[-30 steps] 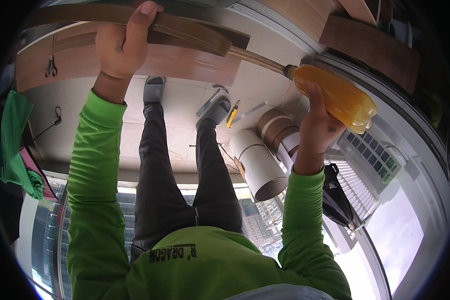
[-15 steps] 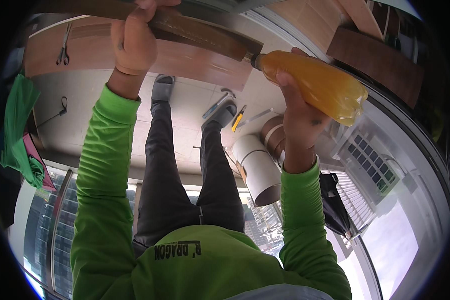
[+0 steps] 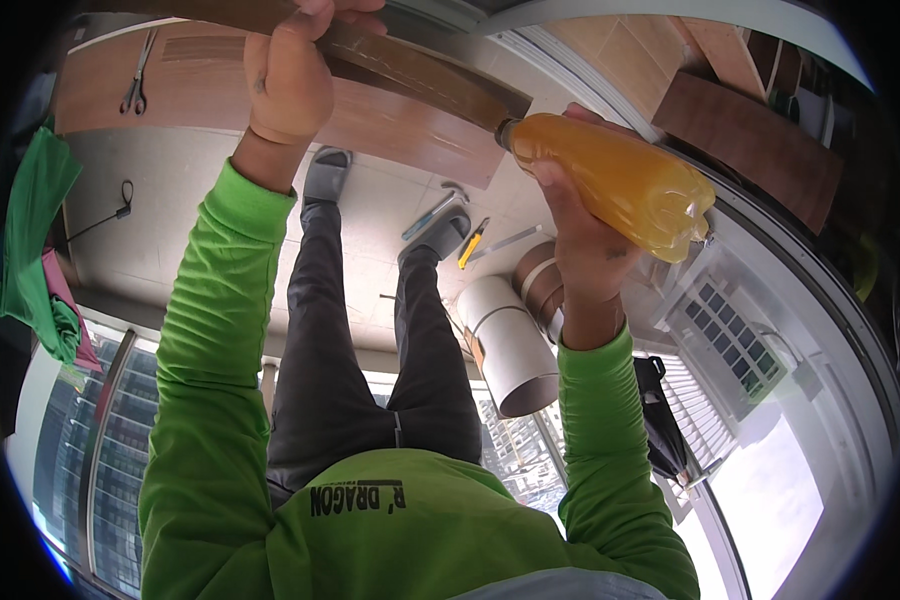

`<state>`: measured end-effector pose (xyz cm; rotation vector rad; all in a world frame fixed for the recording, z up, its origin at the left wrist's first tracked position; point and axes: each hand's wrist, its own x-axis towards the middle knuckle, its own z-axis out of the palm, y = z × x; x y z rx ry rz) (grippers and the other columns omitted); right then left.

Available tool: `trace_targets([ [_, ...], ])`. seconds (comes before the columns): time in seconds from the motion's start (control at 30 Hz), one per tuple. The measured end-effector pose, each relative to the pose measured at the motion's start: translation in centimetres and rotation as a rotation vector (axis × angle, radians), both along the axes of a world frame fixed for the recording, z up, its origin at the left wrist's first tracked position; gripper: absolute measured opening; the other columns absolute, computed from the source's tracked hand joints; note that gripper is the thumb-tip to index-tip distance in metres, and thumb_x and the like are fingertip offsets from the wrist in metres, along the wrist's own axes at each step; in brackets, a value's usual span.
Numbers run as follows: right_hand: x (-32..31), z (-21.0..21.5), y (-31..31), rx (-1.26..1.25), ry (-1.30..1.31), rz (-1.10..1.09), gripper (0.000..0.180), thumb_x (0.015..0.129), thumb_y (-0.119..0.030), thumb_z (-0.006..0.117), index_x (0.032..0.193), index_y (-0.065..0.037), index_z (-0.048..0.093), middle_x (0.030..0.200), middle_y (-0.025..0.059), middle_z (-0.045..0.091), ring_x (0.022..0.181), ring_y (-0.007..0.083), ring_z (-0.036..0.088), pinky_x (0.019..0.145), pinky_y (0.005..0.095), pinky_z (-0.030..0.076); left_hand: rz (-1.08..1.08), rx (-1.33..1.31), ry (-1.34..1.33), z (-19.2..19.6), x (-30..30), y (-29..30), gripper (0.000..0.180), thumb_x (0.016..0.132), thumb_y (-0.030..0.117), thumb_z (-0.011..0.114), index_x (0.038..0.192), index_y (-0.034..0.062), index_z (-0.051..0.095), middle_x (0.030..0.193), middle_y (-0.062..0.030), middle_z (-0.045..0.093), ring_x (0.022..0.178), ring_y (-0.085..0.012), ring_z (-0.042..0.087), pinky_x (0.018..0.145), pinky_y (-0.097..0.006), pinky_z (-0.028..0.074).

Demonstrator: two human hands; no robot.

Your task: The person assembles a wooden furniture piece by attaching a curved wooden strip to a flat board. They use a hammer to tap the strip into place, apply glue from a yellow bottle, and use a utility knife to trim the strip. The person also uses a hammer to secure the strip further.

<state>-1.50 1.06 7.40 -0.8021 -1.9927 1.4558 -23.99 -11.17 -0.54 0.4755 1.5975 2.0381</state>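
Note:
Up at the top, my left hand (image 3: 288,85) is closed around a long brown strip (image 3: 410,75), apparently wood or veneer, which slants down to the right. My right hand (image 3: 592,245) grips a clear plastic bottle (image 3: 620,180) of yellow-orange liquid, lying nearly sideways. Its dark neck end points left at the strip's right end; whether the two touch I cannot tell. Beneath the strip is a wide reddish-brown panel (image 3: 410,132), with scissors (image 3: 136,85) on its left part.
Around my grey slippers (image 3: 438,236) lie a yellow cutter (image 3: 473,245), a hammer-like tool (image 3: 432,213) and a thin metal strip (image 3: 510,243). A white roll (image 3: 505,340) and a brown roll (image 3: 540,285) are near my right forearm. Green cloth (image 3: 45,215) hangs at left; a brown board (image 3: 750,150) is at upper right.
My left hand and the strip have shifted slightly right and down in the picture. The bottle in my right hand has moved a little left and down, its neck now closer to the strip's end.

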Motion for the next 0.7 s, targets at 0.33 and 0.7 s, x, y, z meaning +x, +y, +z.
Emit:
trace_targets([
  [0.33, 0.5, -0.6, 0.9, 0.157, -0.011, 0.004, 0.050, 0.078, 0.004, 0.080, 0.123, 0.000, 0.056, 0.124, 0.0171, 0.062, 0.109, 0.0236, 0.065, 0.093, 0.0333, 0.055, -0.020, -0.093, 0.074, 0.8, -0.4, 0.3, 0.057, 0.093, 0.048, 0.043, 0.094, -0.0034, 0.067, 0.087, -0.0111, 0.068, 0.079, -0.0194, 0.065, 0.074, -0.031, 0.050],
  [0.7, 2.6, 0.6, 1.8, 0.068, -0.069, -0.320, 0.045, 0.082, 0.010, 0.075, 0.121, 0.003, 0.055, 0.123, 0.0205, 0.064, 0.107, 0.0249, 0.067, 0.092, 0.0365, 0.060, -0.122, -0.205, 0.180, -0.4, -1.2, -0.8, 0.055, 0.095, 0.033, 0.028, 0.108, -0.0018, 0.068, 0.091, -0.0146, 0.072, 0.088, -0.0207, 0.066, 0.086, -0.033, 0.049],
])
